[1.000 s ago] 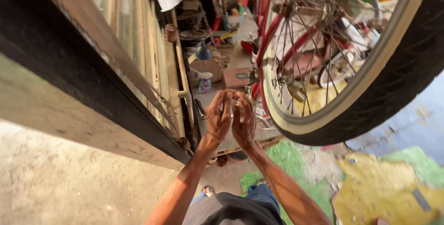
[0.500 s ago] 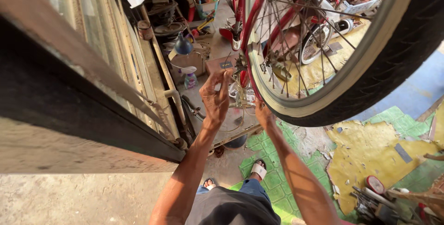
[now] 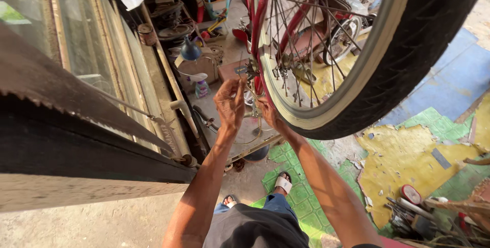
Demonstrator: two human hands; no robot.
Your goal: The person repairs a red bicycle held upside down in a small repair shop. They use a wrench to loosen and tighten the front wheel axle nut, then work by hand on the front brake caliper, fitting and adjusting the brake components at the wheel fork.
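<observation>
The bicycle wheel (image 3: 357, 74) hangs raised overhead, black tyre outermost, pale rim and thin spokes inside, set in a red frame (image 3: 253, 28). Both hands are lifted to the lower left edge of the rim. The left hand (image 3: 229, 106) is open, fingers curled loosely, close to the small metal part (image 3: 251, 69) at the frame end; whether it grips anything cannot be told. The right hand (image 3: 268, 113) rests against the rim, its fingers partly hidden. Below lie the green patterned mat (image 3: 296, 187) and a cluttered floor.
</observation>
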